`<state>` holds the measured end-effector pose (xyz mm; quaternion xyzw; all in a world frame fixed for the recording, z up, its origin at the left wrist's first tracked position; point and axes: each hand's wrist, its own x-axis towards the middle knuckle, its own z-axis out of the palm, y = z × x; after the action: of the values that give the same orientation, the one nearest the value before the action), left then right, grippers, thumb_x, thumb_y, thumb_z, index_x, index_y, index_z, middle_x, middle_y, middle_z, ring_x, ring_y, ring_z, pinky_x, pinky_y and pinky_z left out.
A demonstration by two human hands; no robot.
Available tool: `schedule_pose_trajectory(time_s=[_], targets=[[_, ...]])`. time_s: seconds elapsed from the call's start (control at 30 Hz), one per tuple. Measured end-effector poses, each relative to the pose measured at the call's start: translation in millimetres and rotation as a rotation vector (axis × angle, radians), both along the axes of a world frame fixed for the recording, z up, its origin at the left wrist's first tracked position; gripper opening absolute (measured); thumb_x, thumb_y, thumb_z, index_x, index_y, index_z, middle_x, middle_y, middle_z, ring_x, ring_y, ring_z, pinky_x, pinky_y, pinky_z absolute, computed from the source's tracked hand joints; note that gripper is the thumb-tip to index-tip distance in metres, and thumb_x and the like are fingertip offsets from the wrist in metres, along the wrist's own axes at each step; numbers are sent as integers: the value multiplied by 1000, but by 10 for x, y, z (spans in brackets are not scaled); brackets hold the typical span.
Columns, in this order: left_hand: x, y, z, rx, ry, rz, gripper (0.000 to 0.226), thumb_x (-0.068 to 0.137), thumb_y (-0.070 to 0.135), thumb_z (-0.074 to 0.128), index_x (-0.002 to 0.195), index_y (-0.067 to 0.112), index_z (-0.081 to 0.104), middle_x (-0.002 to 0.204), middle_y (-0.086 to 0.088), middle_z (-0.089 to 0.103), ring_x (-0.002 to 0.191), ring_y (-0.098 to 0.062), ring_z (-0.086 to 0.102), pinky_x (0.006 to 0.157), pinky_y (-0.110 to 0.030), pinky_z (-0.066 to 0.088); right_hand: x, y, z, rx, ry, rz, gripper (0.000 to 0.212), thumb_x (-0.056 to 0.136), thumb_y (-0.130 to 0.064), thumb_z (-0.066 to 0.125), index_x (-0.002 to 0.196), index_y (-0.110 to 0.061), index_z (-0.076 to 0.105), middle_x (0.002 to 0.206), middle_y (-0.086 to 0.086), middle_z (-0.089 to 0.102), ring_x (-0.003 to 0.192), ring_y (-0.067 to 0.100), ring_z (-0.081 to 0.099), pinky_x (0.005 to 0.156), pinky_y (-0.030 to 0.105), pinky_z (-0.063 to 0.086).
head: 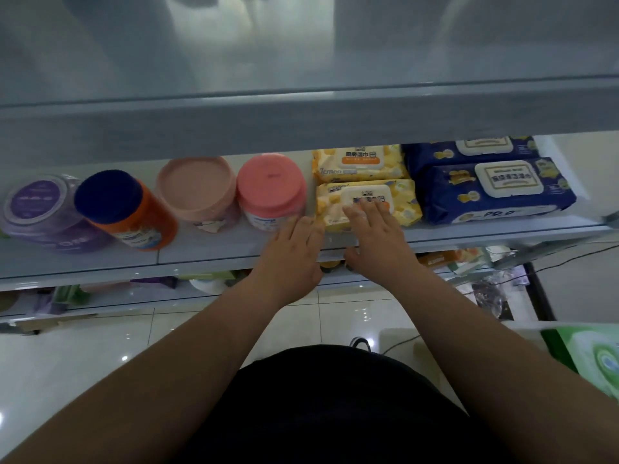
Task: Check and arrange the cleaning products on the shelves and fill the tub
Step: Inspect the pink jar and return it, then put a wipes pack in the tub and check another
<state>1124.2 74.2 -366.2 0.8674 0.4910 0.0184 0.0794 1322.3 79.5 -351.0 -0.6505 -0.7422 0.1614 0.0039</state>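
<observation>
The right hand (375,229) is laid flat on the front yellow wipes pack (330,204), fingers straight, nothing gripped. The left hand (291,259) is held open just left of that pack, contact unclear. A pink-lidded jar (271,189) is seen just beyond the left fingertips, on the shelf (201,252).

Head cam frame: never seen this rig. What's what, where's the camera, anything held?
No robot: one wide camera on a person's head looks down at two bare hands, each a grip. The shelf holds, left to right, a purple jar, an orange canister, a pale pink tub, a pink-lidded jar, yellow wipes packs and blue wipes packs. The right grip lies flat on the front yellow pack; the left grip rests at the shelf edge beside it. Neither curls round anything: nothing is held.
</observation>
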Motion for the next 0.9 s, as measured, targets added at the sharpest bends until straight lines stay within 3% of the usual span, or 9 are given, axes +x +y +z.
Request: schedule_pose_trajectory(time_s=[0.2,0.33,0.43,0.57,0.63,0.7,0.8,0.9], targets=[[340,174,-37,-102,34,125,78,85,36,46,155,7,29,152,-21,39,140,-39,36,116,-50,33,523,149,-50,-6,-50,-4,82,94,-36,62,161,-26,16,171,12,7,158,36,1,127,53,10],[424,150,-80,-154,10,205,76,89,30,57,156,11,27,151,-17,36,135,-37,40,111,-50,40,768,437,-56,-51,-155,111,96,90,-45,68,160,-21,7,170,12,1,157,37,-3,126,54,10],[409,71,-138,-180,-32,255,81,87,28,61,157,16,22,149,-12,34,129,-37,45,103,-50,46,862,712,-7,-102,-185,178,96,85,-48,74,156,-18,18,169,15,8,157,37,0,126,53,13],[404,-36,-198,-258,-76,369,91,88,34,60,162,14,10,156,-14,32,138,-38,39,112,-56,38,874,868,25,-92,-200,237,83,80,-49,79,143,-19,33,161,16,25,154,35,13,120,51,30],[378,-92,-207,-285,-45,426,87,88,47,46,160,9,17,151,-19,38,136,-40,41,111,-58,37,875,860,32,-69,-239,245,87,78,-52,79,143,-22,30,154,12,32,145,33,27,112,50,36],[309,-128,-258,-261,58,397,83,84,47,33,154,2,31,148,-20,41,137,-40,41,109,-57,38,878,832,14,-81,-262,241,97,76,-56,78,148,-20,24,152,11,32,139,33,33,109,51,38],[215,-160,-356,-257,167,343,77,88,34,52,153,1,31,156,-17,33,146,-36,31,114,-53,32,876,791,-38,-145,-255,241,103,74,-59,79,148,-16,23,145,12,34,133,33,39,110,49,39],[207,-175,-398,-252,167,320,79,88,32,58,154,-1,30,158,-18,31,149,-35,26,116,-53,29,856,757,-61,-179,-196,222,97,74,-55,80,145,-17,25,140,10,42,127,31,45,108,49,41]])
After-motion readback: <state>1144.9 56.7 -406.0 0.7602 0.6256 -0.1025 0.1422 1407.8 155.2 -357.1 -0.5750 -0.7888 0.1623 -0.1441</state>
